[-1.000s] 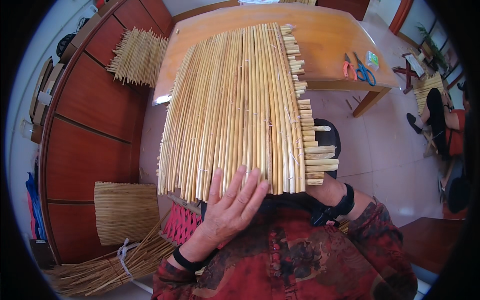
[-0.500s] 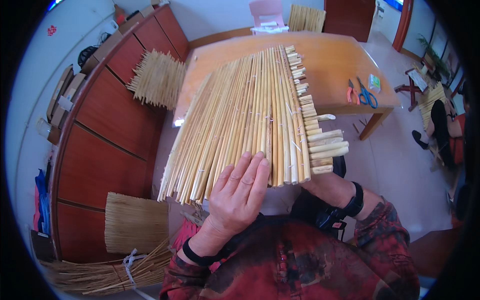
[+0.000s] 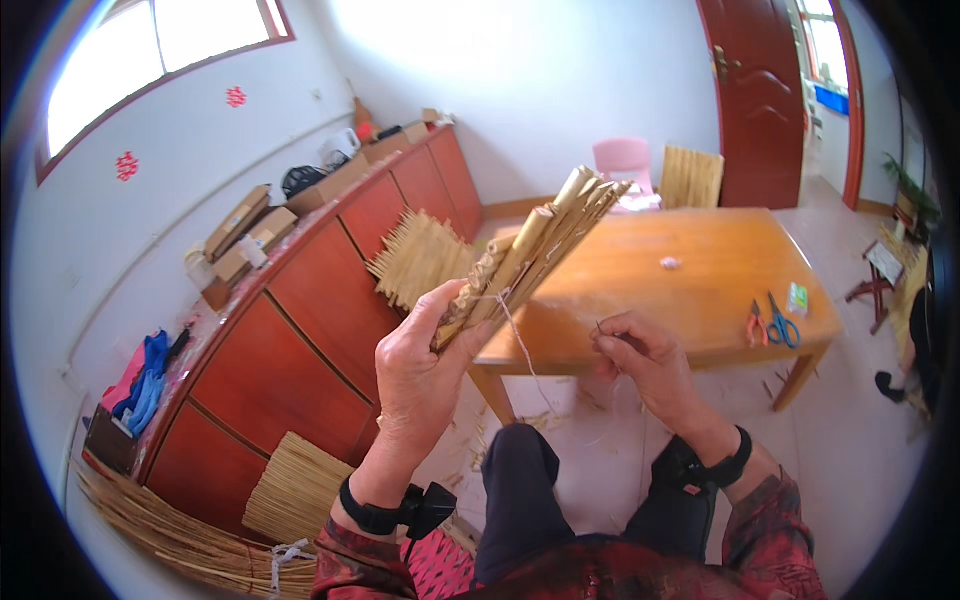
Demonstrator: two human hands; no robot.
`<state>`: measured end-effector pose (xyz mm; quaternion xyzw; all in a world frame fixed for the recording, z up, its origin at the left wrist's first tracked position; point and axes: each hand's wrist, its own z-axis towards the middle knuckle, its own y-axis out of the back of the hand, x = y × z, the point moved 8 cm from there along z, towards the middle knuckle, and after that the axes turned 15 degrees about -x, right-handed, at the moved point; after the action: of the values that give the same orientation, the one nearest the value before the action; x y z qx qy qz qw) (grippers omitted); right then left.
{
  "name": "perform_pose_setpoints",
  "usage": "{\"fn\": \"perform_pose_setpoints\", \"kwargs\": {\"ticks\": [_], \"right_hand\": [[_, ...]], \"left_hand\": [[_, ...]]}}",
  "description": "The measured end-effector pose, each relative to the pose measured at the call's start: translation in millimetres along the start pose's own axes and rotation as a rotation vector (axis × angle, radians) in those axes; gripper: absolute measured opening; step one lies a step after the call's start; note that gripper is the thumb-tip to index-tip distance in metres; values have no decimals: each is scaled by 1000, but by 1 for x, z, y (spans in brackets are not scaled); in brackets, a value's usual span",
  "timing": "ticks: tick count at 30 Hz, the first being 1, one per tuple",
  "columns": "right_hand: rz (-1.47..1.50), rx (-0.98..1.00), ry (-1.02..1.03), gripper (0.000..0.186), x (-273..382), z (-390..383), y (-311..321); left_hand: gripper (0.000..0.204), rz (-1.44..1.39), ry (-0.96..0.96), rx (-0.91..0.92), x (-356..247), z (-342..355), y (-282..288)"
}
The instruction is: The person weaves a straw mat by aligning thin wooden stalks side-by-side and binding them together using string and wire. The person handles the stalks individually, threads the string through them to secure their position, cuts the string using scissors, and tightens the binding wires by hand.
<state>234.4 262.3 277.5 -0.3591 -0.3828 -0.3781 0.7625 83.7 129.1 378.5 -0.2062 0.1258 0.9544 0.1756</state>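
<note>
My left hand [image 3: 425, 350] is closed round a mat of straw-coloured plant stalks [image 3: 540, 240], raised in front of me and turned almost edge-on, its cut ends toward me. A pale thread [image 3: 518, 335] runs across the stalks near my left thumb and hangs loose below them. To the right of the mat, apart from it, my right hand [image 3: 650, 365] is closed in a pinch. A thin dark tip like a needle [image 3: 599, 326] pokes out between its fingers, and faint thread trails beneath. The rest of the needle is hidden by the fingers.
Beyond my hands stands a wooden table [image 3: 720, 240] with blue-handled scissors [image 3: 783, 322], red-handled pliers [image 3: 756, 325] and a small green-and-white packet [image 3: 797, 300]. Red cabinets [image 3: 320, 320] line the left, with more stalk mats [image 3: 425, 260] leaning there. A stalk bundle [image 3: 180, 525] lies lower left.
The mat has gone from lying broad-side up to being held nearly on edge. My left hand now grips it, and my right hand has come out from beneath it. The view has tilted up.
</note>
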Motion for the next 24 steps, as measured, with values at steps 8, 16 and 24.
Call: {"fn": "perform_pose_setpoints", "kwargs": {"ticks": [8, 16, 24], "right_hand": [[-304, 96, 734, 14, 97, 3, -90], [-293, 56, 864, 8, 89, 17, -128], [-339, 75, 891, 7, 84, 26, -131]], "left_hand": [[38, -223, 235, -33, 18, 18, 16], [37, -268, 335, -71, 29, 20, 35], [41, -368, 369, -96, 40, 19, 43]]}}
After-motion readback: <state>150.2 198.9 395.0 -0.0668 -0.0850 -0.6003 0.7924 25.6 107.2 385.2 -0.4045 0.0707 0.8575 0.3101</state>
